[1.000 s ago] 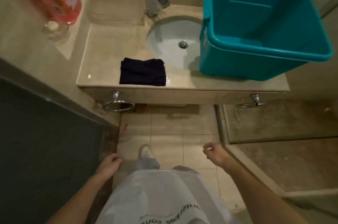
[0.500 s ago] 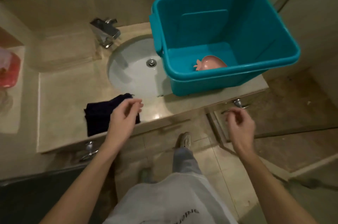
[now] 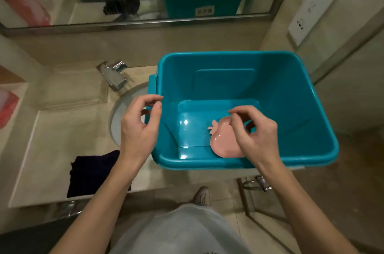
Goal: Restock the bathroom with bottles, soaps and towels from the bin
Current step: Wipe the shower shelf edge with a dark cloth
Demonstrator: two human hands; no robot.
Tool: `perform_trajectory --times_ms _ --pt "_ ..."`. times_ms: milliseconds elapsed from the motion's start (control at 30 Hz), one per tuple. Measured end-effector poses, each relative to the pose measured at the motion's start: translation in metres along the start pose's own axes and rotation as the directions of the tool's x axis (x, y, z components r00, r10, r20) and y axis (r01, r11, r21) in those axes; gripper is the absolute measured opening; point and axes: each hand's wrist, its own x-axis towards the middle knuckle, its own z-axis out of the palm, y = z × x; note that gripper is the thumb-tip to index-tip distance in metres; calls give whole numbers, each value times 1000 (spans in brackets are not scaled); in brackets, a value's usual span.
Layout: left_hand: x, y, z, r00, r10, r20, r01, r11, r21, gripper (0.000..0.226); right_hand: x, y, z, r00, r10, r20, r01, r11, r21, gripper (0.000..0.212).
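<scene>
**Item: pink dish, one, last thing I can see in the bin.**

- Location: flat on the bin's floor, hollow side up, close to the near wall and right of centre. The bin stands on the counter, its left end over the sink.
- Form: fruit-shaped, shallow, with a small leafy tuft at one end.
- Heading: the tuft points left and slightly away from me. The long axis runs from there toward the near right, slantwise across the floor.
- Handling, my estimate: moulded plastic, light, stiff and smooth, so fairly slick. It is unlikely to break if dropped. I would pinch the raised rim along a broad side, thumb inside the hollow, and leave the thin tuft alone.
- Right hand: over the dish, fingers loosely curled, thumb and forefinger near each other, holding nothing. I cannot tell whether it touches the dish.
- Left hand: above the bin's left rim, fingers loosely curled, empty.

**Also listed:** dark folded towel on the counter, left of the bin.
</scene>
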Motion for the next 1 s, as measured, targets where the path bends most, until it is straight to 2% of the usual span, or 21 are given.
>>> perform_trajectory --times_ms 133,267,367,433,533,633,733,833,933,1000 --pt "-13 -17 -9 986 -145 -82 146 989 7 16 29 -18 42 956 -33 292 14 998 68 11" --pt "-30 -48 -33 954 -273 -125 280 959 48 16 42 -50 97 832 -167 528 148 986 78 20" --pt "-42 -77 -53 918 -373 -135 384 920 72 19 41 -71 135 751 -217 624 277 961 1 26" --pt "-49 -97 -68 889 -435 -141 450 887 102 21 35 -82 157 727 -235 645 378 922 -90 29" --pt "-57 -130 -91 821 -556 -129 568 817 93 24 23 -89 180 726 -258 638 548 777 -309 29" --pt "-60 -164 -111 760 -640 -116 649 759 62 24 23 -88 189 763 -204 613 542 718 -436 24" --pt "-58 -197 -135 731 -674 -106 682 726 90 26 22 -98 191 811 -168 561 519 650 -555 19" --pt "-54 -236 -159 732 -676 -87 676 703 223 32 13 -119 201 844 -221 489 517 575 -634 17" --pt "-50 -271 -179 736 -669 -105 641 639 424 44 0 -135 231 820 -276 502 556 593 -583 19" --pt "-49 -288 -189 718 -687 -112 627 568 533 58 -14 -135 260 794 -213 570 561 617 -551 20"
